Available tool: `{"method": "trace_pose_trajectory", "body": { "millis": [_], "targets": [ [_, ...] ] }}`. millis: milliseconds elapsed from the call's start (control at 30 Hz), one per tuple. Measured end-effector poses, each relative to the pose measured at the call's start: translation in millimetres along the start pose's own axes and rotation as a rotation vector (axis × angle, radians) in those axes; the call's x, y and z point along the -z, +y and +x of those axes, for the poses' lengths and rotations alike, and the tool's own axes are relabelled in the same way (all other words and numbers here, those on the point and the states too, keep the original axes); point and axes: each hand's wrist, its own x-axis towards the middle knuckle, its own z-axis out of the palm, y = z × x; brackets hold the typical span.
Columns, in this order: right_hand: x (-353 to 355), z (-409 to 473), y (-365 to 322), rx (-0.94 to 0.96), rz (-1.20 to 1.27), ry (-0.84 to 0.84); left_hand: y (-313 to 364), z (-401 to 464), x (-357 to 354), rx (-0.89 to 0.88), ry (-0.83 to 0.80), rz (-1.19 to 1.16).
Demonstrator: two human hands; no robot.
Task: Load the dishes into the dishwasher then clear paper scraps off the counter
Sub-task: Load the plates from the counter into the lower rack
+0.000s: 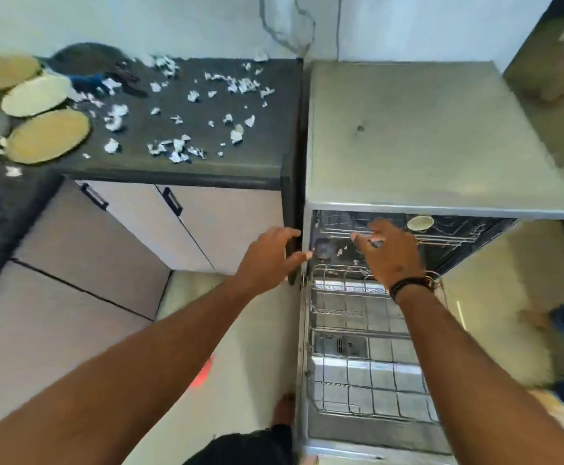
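While both hands (pixel 327 253) reach, the dishwasher's (pixel 441 135) upper rack (pixel 448 234) holds one bowl (pixel 420 222).

We see a pale, cracked plaster wall (pixel 173 21) behind, beige cabinet doors with black handles (pixel 160 226) below a dark worktop, and a cream tiled floor (pixel 240 347).

The dishwasher (pixel 435 135), grey-topped, stands just beside the dark counter (pixel 206 162) with its door (pixel 368 431) dropped open and the empty lower wire rack (pixel 368 374) drawn out over it; one pale bowl (pixel 420 222) sits in the upper rack (pixel 441 234). Three round plates (pixel 34 95), cream to tan, lie flat at the counter's left end, overlapping slightly. White crumpled paper scraps (pixel 176 150) are scattered across the counter surface.
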Motion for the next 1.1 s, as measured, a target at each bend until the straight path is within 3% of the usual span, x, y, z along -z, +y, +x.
{"method": "trace_pose_trajectory", "body": {
  "millis": [100,333,867,1100],
  "targets": [
    [11,-11,-38,0.081,0.01,-0.012,-8,-16,39,0.003,0.123,0.025],
    [-3,-1,-122,0.229,-0.002,-0.041,-57,-39,118,0.199,0.289,-0.005],
    [-184,110,-368,0.509,-0.081,-0.223,-262,-19,267,0.548,0.549,-0.186],
    [-236,129,-441,0.601,-0.168,-0.324,-318,-7,300,0.624,0.646,-0.264]
  ]
}}
